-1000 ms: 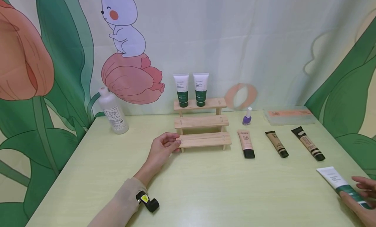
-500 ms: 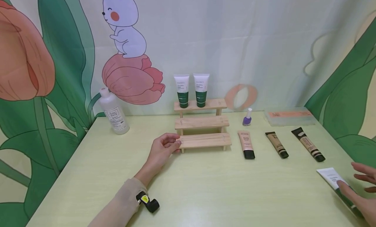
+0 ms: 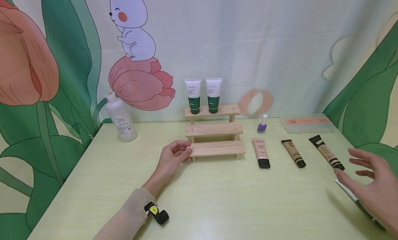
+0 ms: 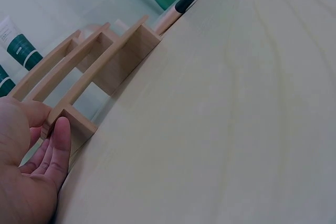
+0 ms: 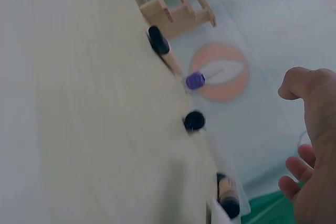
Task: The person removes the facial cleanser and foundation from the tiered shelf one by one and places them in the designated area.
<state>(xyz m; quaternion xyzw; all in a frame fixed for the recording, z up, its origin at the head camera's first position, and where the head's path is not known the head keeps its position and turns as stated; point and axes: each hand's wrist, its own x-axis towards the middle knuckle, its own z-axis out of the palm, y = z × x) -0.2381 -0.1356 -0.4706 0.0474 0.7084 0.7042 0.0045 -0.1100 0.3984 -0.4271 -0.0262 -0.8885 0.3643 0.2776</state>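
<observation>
The left grip (image 3: 169,160) is pinched onto the left end of the lowest step of the wooden stand (image 3: 214,129), up by the middle of the table's (image 3: 248,205) back edge. And here's the right grip (image 3: 373,184), thumb and fingers spread wide, nothing between them, over by the right edge! Below it lies a white-and-green tube (image 3: 345,189), half hidden by the hand, toward the front right corner. Just past the fingertips, a black-and-tan tube (image 3: 326,152) slants across, its cap end nearest the hand. A brown tube (image 3: 293,153) and a pink tube (image 3: 261,153) lie in from there, leading back toward the stand. On the top step stand two upright tubes (image 3: 213,96), matching white and green, side by side.

So which step is this? My read: a reach, with one side steadying the stand and the other lining up a pick. Which tube it's after, I can't tell; two sit close to that spread hand.

What does the next move call for? Settle over a single tube, lower thumb and fingers to either side of its body, then close gently, since these look soft. And the left grip needs to hold firm: one jolt could topple that upright pair!
</observation>
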